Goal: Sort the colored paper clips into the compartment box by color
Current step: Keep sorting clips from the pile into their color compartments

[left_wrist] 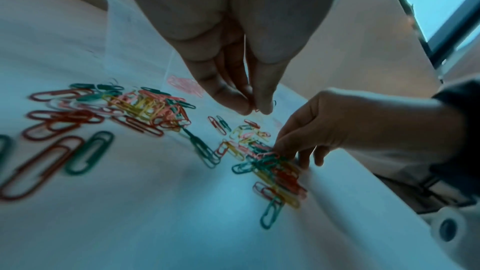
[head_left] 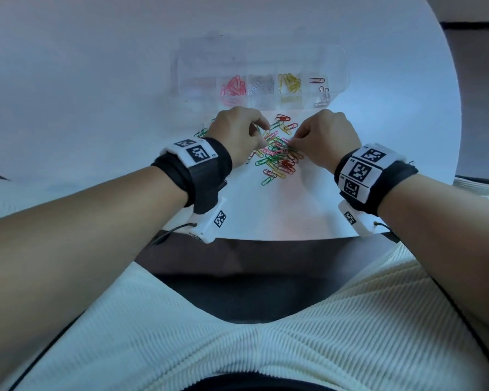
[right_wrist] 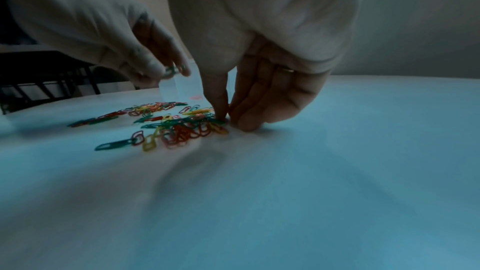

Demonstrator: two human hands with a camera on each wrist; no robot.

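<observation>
A loose pile of red, green, yellow and pink paper clips (head_left: 280,158) lies on the white table between my hands. Behind it stands the clear compartment box (head_left: 181,66), holding pink clips (head_left: 233,86), silvery clips (head_left: 261,83), yellow clips (head_left: 289,81) and a few clips in the right end cell (head_left: 321,88). My left hand (head_left: 261,134) hovers just above the pile and pinches a green clip (right_wrist: 172,70) between thumb and finger. My right hand (right_wrist: 226,119) reaches down at the pile's right edge, thumb and forefinger tips together on a clip there; its colour is unclear.
The box's clear lid (head_left: 237,49) lies open behind the compartments. More clips (left_wrist: 52,122) are scattered left of the pile. The table's near edge (head_left: 266,239) runs just under my wrists, with my lap in a cream garment below. A dark chair frame (right_wrist: 52,81) stands beyond the table.
</observation>
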